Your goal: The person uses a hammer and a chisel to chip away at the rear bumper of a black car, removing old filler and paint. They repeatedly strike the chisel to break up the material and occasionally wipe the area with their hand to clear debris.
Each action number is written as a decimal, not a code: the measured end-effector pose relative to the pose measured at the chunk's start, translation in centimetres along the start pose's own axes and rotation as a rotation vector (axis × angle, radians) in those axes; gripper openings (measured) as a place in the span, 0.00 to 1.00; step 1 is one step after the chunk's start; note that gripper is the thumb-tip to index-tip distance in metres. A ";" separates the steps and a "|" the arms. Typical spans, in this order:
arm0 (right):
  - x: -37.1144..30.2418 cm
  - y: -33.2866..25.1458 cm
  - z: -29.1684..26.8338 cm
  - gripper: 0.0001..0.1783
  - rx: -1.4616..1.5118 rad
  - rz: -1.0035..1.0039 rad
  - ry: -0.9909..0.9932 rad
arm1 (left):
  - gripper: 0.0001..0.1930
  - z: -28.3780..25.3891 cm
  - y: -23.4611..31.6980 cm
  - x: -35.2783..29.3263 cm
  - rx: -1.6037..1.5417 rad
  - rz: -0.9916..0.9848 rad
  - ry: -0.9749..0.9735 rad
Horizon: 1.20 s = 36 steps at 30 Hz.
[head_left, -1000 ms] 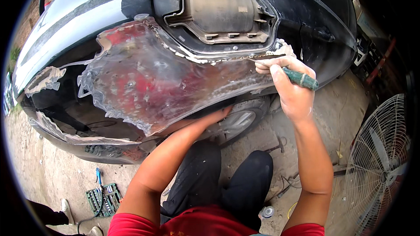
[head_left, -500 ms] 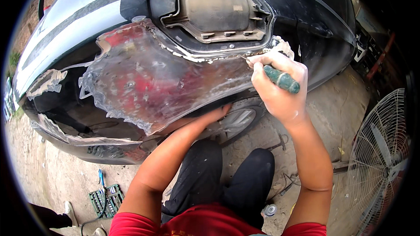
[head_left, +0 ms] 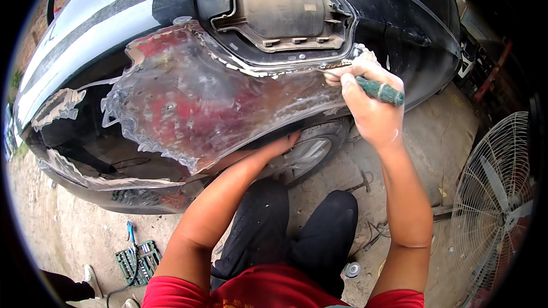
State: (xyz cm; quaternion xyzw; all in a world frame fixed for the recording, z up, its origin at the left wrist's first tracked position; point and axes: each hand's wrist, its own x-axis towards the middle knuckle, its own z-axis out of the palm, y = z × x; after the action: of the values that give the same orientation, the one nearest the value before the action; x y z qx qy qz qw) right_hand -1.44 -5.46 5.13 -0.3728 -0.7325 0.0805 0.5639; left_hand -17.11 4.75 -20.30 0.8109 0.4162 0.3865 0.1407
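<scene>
My right hand (head_left: 374, 102) is closed around a green-handled tool (head_left: 382, 91) with a thin metal shaft. Its tip meets the whitish seam (head_left: 274, 73) below the window opening of a dark car; my fingers partly cover the shaft, so its exact kind is unclear. Below the seam spreads the car's rear side panel (head_left: 194, 102), sanded down to grey and red patches with a ragged edge. My left hand (head_left: 282, 145) reaches under the panel's lower edge at the wheel arch, beside the tyre (head_left: 337, 142). Most of its fingers are hidden there.
A large wire-caged fan (head_left: 499, 211) stands at the right. On the concrete floor lie an open tool set (head_left: 138, 262), a can (head_left: 352, 270) and a metal T-shaped tool (head_left: 362, 182). Another person's shoe (head_left: 91, 279) shows at lower left.
My right hand has shifted slightly rightward, and the tool's handle now lies flatter, pointing more to the right. The left hand remains at the wheel arch.
</scene>
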 end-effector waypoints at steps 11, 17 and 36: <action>-0.7 0.3 0.3 0.03 -0.099 -0.128 0.027 | 0.31 -0.9 0.6 -0.5 0.060 -0.048 -0.034; -0.6 1.4 -0.1 0.05 0.003 -0.100 0.024 | 0.30 -1.6 1.4 0.3 0.057 0.003 -0.032; -0.8 0.8 0.6 0.07 0.100 -0.165 0.096 | 0.32 -1.2 0.8 0.2 0.038 0.012 0.034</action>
State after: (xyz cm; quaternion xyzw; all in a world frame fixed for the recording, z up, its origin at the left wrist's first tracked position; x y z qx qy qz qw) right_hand -1.55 -5.27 3.87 -0.2859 -0.7279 0.0520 0.6211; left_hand -17.43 4.24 -18.99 0.8093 0.4209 0.3931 0.1157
